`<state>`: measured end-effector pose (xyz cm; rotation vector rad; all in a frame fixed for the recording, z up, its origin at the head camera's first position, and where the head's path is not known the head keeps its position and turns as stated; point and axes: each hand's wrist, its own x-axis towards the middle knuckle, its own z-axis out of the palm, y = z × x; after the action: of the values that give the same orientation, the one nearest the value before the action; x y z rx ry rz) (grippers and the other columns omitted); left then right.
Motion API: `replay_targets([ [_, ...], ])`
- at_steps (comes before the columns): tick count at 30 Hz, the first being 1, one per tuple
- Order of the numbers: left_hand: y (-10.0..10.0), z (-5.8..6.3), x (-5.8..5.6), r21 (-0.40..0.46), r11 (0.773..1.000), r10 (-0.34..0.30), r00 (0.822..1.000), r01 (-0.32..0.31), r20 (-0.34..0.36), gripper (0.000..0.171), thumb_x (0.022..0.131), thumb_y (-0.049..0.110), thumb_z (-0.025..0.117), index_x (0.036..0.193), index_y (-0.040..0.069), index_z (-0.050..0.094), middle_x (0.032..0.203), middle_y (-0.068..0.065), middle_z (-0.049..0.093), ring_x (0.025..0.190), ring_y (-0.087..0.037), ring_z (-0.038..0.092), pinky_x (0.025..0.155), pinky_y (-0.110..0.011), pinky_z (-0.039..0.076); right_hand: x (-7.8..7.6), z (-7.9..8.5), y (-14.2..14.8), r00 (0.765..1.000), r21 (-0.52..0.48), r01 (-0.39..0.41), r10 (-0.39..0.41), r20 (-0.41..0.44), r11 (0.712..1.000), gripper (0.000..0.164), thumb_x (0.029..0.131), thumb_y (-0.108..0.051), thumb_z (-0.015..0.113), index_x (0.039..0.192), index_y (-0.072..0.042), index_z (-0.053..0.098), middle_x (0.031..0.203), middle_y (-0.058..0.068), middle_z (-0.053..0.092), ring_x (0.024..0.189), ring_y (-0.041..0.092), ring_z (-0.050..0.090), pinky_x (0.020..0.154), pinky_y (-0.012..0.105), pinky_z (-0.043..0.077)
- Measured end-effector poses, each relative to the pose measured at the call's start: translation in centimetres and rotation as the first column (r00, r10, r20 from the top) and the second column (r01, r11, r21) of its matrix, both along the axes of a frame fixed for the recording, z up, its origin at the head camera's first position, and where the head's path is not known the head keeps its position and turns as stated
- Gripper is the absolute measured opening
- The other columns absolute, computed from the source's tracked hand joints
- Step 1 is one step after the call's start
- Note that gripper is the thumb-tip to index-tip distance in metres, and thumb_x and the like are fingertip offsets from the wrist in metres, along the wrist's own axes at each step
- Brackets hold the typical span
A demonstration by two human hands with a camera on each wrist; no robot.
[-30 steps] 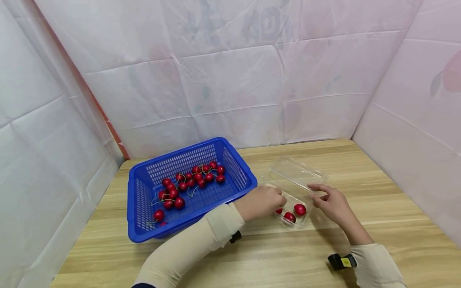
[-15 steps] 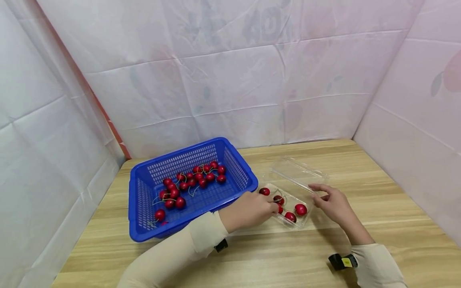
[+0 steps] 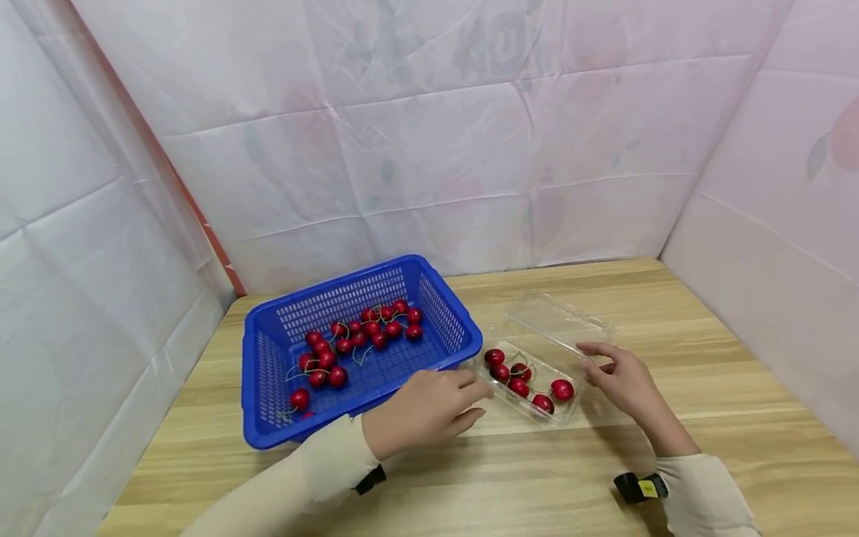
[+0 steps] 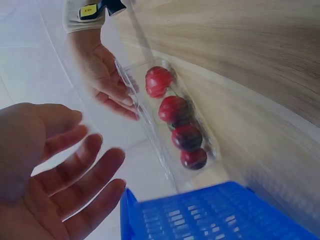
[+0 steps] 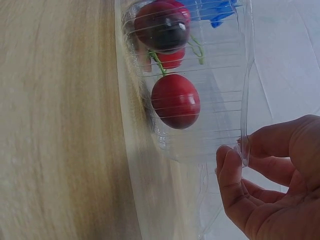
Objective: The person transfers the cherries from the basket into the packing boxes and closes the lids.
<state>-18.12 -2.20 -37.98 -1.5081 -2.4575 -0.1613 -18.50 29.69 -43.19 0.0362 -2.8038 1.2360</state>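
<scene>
Creased white sheets [image 3: 429, 156] with faded fruit prints [image 3: 847, 138] enclose 3 sides of a wood-grain table [image 3: 711, 343].

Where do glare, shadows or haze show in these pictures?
Head: soft shadow on the table beside the right hand; left wrist: hazy, low contrast; right wrist: bright highlights on the cherries, thin glints along the clear box.
</scene>
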Motion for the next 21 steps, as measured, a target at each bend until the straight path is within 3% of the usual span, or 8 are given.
replay_targets([
  [3,-1.1,0.0,0.0,0.05,0.999,-0.01,1.0,0.01,-0.003,0.041,0.094,0.029,0.061,0.133,0.022,0.055,0.113,0.003,0.061,0.092,-0.008,0.06,0.073,-0.022,0.052,0.0,0.0,0.1,1.0,0.005,0.003,-0.003,-0.003,1.0,0.035,0.096,-0.011,0.056,0.128,0.004,0.055,0.102,0.026,0.065,0.074,0.017,0.065,0.054,0.027,0.044],
  [8,-3.3,0.4,0.1,0.137,0.99,-0.018,1.0,0.02,-0.011,0.053,0.091,0.026,0.064,0.142,0.022,0.047,0.129,-0.003,0.057,0.115,-0.017,0.056,0.092,-0.032,0.049,-0.1,0.0,0.0,1.0,0.0,0.001,-0.001,-0.007,1.0,0.035,0.096,-0.01,0.056,0.127,0.004,0.056,0.104,0.027,0.064,0.074,0.017,0.065,0.054,0.027,0.044],
  [14,-6.2,1.6,-0.1,0.194,0.981,0.037,0.998,-0.028,-0.041,0.051,0.089,0.024,0.068,0.137,0.02,0.053,0.127,-0.006,0.059,0.114,-0.019,0.057,0.092,-0.034,0.05,0.0,0.0,0.0,1.0,0.003,-0.002,0.002,-0.014,1.0,0.034,0.096,-0.01,0.056,0.127,0.004,0.056,0.107,0.028,0.063,0.074,0.017,0.065,0.055,0.027,0.044],
  [21,-9.9,3.2,-0.4,0.145,0.971,0.195,0.981,-0.192,-0.008,0.045,0.089,0.028,0.069,0.131,0.021,0.058,0.127,-0.005,0.057,0.116,-0.021,0.056,0.09,-0.037,0.051,0.0,0.0,0.0,1.0,0.0,0.001,-0.001,-0.005,1.0,0.035,0.096,-0.011,0.056,0.128,0.003,0.055,0.105,0.028,0.064,0.076,0.018,0.065,0.055,0.028,0.044],
])
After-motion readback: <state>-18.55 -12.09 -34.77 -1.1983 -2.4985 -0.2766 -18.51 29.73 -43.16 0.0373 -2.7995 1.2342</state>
